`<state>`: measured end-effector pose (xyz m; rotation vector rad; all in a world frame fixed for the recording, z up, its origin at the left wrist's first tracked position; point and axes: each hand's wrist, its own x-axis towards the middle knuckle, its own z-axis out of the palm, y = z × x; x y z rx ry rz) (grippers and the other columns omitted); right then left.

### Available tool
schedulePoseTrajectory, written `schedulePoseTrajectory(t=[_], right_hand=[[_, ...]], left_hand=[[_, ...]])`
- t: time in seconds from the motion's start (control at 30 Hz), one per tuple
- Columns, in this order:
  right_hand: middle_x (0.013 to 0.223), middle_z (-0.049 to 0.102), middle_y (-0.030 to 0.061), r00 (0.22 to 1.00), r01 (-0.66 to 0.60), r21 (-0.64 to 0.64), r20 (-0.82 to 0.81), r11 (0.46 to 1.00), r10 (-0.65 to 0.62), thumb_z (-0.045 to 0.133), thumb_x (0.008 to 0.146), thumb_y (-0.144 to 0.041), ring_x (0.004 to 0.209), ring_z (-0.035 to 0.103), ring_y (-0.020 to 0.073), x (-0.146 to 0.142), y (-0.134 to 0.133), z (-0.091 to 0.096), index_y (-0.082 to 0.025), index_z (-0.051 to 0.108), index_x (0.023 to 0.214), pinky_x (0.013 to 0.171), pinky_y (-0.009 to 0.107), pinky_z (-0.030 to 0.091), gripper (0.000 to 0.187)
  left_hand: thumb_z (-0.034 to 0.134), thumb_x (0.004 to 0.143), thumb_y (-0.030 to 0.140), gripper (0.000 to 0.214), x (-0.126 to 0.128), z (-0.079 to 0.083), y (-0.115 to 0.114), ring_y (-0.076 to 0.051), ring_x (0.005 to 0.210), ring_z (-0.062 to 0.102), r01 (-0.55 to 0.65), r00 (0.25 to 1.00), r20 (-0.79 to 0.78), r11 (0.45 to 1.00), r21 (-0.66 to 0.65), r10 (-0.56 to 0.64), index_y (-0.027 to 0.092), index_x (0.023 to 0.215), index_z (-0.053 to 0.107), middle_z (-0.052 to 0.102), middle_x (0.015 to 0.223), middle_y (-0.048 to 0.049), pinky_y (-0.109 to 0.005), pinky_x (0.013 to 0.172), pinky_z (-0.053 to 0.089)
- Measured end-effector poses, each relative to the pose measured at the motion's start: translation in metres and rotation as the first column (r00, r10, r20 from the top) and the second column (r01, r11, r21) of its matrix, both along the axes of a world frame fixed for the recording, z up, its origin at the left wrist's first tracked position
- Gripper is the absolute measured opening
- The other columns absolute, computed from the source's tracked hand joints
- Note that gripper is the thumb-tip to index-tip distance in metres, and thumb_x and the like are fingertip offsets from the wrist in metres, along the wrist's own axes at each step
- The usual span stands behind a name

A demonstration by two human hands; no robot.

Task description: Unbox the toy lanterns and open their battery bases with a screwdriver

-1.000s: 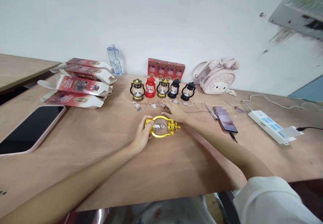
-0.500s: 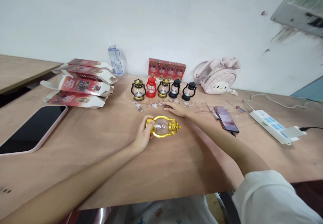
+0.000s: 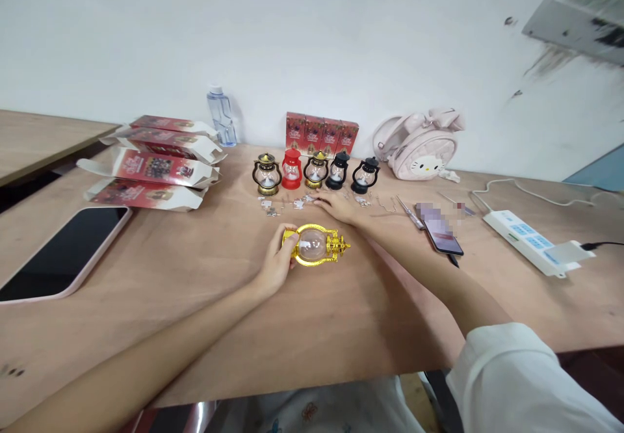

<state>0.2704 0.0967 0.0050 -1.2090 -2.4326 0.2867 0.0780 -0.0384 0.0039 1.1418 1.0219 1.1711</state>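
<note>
Evidently the left hand (image 3: 275, 265) gripped the gold lantern (image 3: 316, 245) at its base, pinning it on its side on the table (image 3: 205, 290) — steadied — while the right hand (image 3: 341, 207) lay open over the small metal parts (image 3: 285, 204).

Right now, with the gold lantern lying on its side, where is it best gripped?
Probably around the clear globe of the gold lantern, from above. It lies flat on the table, the left hand already holds its base end, and the cap end to the right is narrow and knobby.
</note>
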Motion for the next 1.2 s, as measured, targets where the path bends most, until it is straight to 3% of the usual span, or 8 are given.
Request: schedulePoseTrajectory(t=[0.37, 0.57, 0.83, 0.93, 1.1, 1.2], right_hand=[[0.103, 0.067, 0.0080, 0.992, 0.120, 0.108, 0.025, 0.987, -0.124, 0.054, 0.090, -0.028, 0.096, 0.061, 0.0189, -0.011, 0.005, -0.008, -0.015, 0.064, 0.103, 0.085, 0.029, 0.045, 0.021], [0.091, 0.069, 0.0051, 0.956, 0.292, 0.101, -0.071, 0.951, -0.286, 0.049, 0.092, -0.026, 0.083, 0.063, 0.0171, -0.015, 0.000, -0.002, -0.017, 0.067, 0.093, 0.077, 0.027, 0.045, 0.020], [0.099, 0.066, 0.0100, 0.912, 0.375, 0.201, 0.094, 0.905, -0.399, 0.048, 0.091, -0.021, 0.098, 0.056, 0.0244, -0.015, -0.013, 0.012, -0.015, 0.065, 0.095, 0.083, 0.034, 0.043, 0.019], [0.098, 0.066, 0.0089, 0.939, 0.320, 0.222, 0.052, 0.921, -0.339, 0.050, 0.089, -0.018, 0.098, 0.054, 0.0241, -0.018, -0.013, 0.008, -0.015, 0.066, 0.094, 0.084, 0.035, 0.042, 0.017], [0.097, 0.067, 0.0051, 0.998, -0.017, 0.154, -0.054, 0.988, 0.025, 0.061, 0.085, -0.027, 0.095, 0.053, 0.0189, -0.025, -0.008, 0.007, -0.016, 0.066, 0.094, 0.088, 0.032, 0.040, 0.014], [0.097, 0.067, 0.0061, 0.996, -0.071, 0.101, -0.046, 0.992, 0.076, 0.067, 0.081, -0.030, 0.095, 0.054, 0.0196, -0.028, -0.005, 0.006, -0.017, 0.067, 0.091, 0.088, 0.033, 0.039, 0.016]], left_hand=[[0.051, 0.072, 0.044, 0.028, 0.000, 0.000, 0.001, -0.007, 0.042, 0.037, -0.004, 1.000, 0.004, 1.000, -0.004, 0.004, 0.021, 0.086, 0.046, 0.041, 0.057, 0.0077, -0.015, 0.035, 0.030], [0.051, 0.074, 0.045, 0.027, 0.000, -0.002, 0.001, -0.007, 0.043, 0.037, 0.006, 1.000, 0.015, 1.000, 0.012, -0.006, 0.021, 0.086, 0.046, 0.042, 0.060, 0.0070, -0.015, 0.036, 0.031], [0.050, 0.075, 0.044, 0.026, 0.000, -0.003, 0.001, -0.006, 0.043, 0.037, 0.004, 1.000, 0.011, 1.000, 0.004, -0.004, 0.020, 0.087, 0.046, 0.041, 0.061, 0.0066, -0.015, 0.036, 0.031], [0.050, 0.075, 0.044, 0.027, 0.000, -0.005, 0.001, -0.006, 0.043, 0.037, 0.003, 1.000, 0.001, 1.000, 0.011, -0.003, 0.021, 0.088, 0.046, 0.042, 0.062, 0.0065, -0.015, 0.035, 0.031], [0.049, 0.075, 0.044, 0.026, 0.000, -0.006, 0.002, -0.006, 0.043, 0.037, 0.001, 1.000, -0.014, 1.000, 0.017, 0.000, 0.021, 0.087, 0.046, 0.043, 0.062, 0.0062, -0.015, 0.034, 0.031], [0.050, 0.075, 0.044, 0.026, 0.000, -0.006, 0.002, -0.006, 0.043, 0.037, 0.002, 1.000, -0.007, 1.000, 0.016, -0.002, 0.021, 0.087, 0.047, 0.043, 0.063, 0.0065, -0.015, 0.034, 0.031]])
